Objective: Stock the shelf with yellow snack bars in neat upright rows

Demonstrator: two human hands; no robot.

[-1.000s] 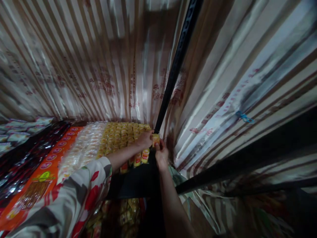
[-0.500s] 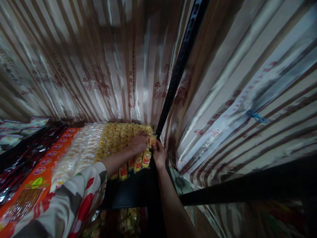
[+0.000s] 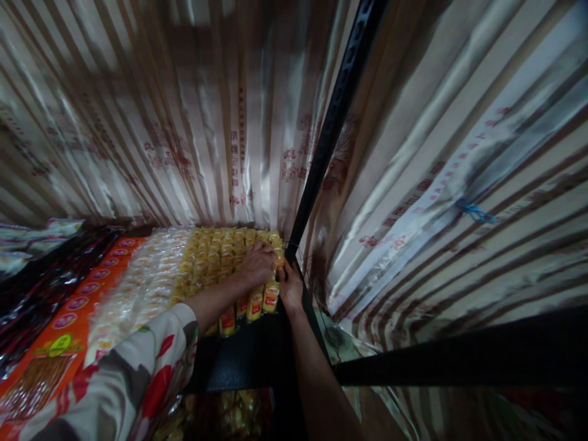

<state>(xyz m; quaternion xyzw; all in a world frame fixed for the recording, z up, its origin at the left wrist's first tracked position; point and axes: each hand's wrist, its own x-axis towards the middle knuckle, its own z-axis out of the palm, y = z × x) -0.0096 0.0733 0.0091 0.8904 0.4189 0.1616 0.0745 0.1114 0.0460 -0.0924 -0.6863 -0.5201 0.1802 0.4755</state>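
Note:
Rows of small yellow snack packets (image 3: 214,251) with red labels stand packed on a dark shelf (image 3: 229,361). My left hand (image 3: 258,264) lies over the rightmost rows, its fingers bent around a yellow packet (image 3: 278,252) near the back. From the other side, my right hand (image 3: 290,286) has its thumb and fingers closed at the same packet, beside the shelf post. The fingertips of both hands partly cover it. Just in front, another yellow packet (image 3: 271,296) ends the right row.
Clear-wrapped white packets (image 3: 138,288), an orange snack pack (image 3: 76,315) and dark shiny packs (image 3: 27,312) lie to the left. A black slotted post (image 3: 316,171) rises at the right corner. Printed plastic sheeting (image 3: 206,122) hangs behind. More yellow packets (image 3: 239,410) sit below.
The packet between my hands has moved down and back into the right row. My right hand has shifted slightly left with it, and the view has turned a little.

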